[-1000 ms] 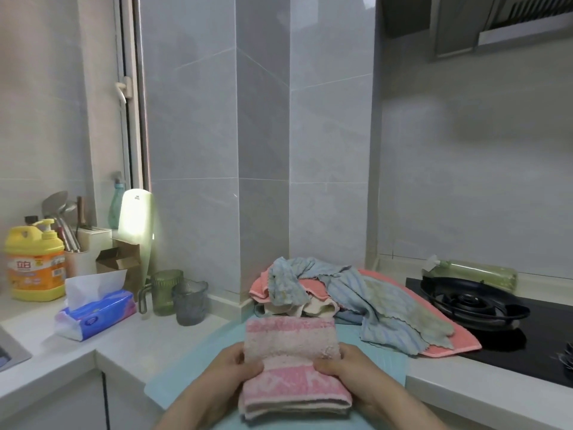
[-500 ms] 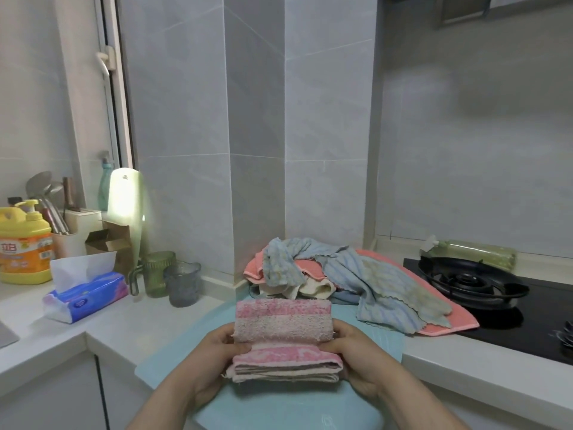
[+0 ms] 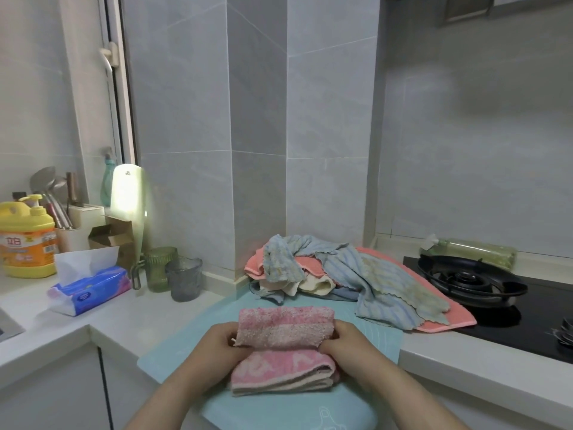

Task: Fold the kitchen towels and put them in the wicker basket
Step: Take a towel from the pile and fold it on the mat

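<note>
A folded pink towel [image 3: 283, 349] lies on the light blue mat [image 3: 381, 339] near the counter's front edge. Its far half is turned over toward me, showing the fuzzy underside. My left hand [image 3: 221, 344] grips the left end of that fold and my right hand [image 3: 347, 344] grips the right end. Behind it lies a heap of unfolded towels [image 3: 338, 274]: striped blue ones, a cream one and a coral one. No wicker basket is in view.
A black gas hob [image 3: 471, 280] sits at the right with a green bottle [image 3: 471, 251] lying behind it. At the left stand two glass cups [image 3: 183, 279], a tissue pack [image 3: 88, 288], a yellow detergent bottle [image 3: 26, 240] and a utensil holder [image 3: 74, 228]. A tiled pillar rises behind the heap.
Both hands have brought the pink towel's far half up and over toward me, making it shorter and thicker. The view has tilted up slightly.
</note>
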Demonstrator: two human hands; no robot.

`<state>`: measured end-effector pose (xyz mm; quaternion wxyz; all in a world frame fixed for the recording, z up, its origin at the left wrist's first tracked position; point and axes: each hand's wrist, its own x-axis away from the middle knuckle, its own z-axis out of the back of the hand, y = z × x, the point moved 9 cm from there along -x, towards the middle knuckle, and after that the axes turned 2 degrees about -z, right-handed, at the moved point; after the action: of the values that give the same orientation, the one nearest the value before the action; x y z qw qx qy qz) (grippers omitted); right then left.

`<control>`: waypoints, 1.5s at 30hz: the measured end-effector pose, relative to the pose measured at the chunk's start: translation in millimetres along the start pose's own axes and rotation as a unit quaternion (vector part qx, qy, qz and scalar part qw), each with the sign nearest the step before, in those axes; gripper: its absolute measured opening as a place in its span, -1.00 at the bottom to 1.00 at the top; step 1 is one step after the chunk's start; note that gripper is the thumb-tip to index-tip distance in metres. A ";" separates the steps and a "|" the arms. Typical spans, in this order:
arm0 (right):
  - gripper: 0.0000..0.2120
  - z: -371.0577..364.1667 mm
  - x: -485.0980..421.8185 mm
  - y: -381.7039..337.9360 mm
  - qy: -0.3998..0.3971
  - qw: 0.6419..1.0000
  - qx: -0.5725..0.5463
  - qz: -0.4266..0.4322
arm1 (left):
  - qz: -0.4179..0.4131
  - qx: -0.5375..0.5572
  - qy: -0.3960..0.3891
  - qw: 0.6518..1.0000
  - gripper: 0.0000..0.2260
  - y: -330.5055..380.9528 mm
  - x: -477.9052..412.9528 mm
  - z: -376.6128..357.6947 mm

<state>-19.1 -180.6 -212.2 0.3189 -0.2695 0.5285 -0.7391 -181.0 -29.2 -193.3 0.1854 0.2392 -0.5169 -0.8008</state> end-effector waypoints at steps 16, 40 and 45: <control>-0.69 10.2 18.6 -16.9 0.000 0.995 -0.061 0.075 | -0.046 -0.005 0.044 0.998 -0.73 10.8 6.5 14.2; -0.80 2.5 31.9 -8.9 0.003 0.978 0.174 0.119 | -0.023 -0.116 -0.005 0.993 -0.98 -6.6 31.7 6.6; -0.71 4.6 37.0 -11.6 0.058 0.979 0.159 0.114 | -0.041 -0.132 0.059 0.989 -0.67 -0.1 30.9 4.9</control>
<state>-42.0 -208.7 -197.5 0.4083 -0.1099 0.4496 -0.7868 -209.0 -42.4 -197.6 0.2125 0.2809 -0.3843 -0.8534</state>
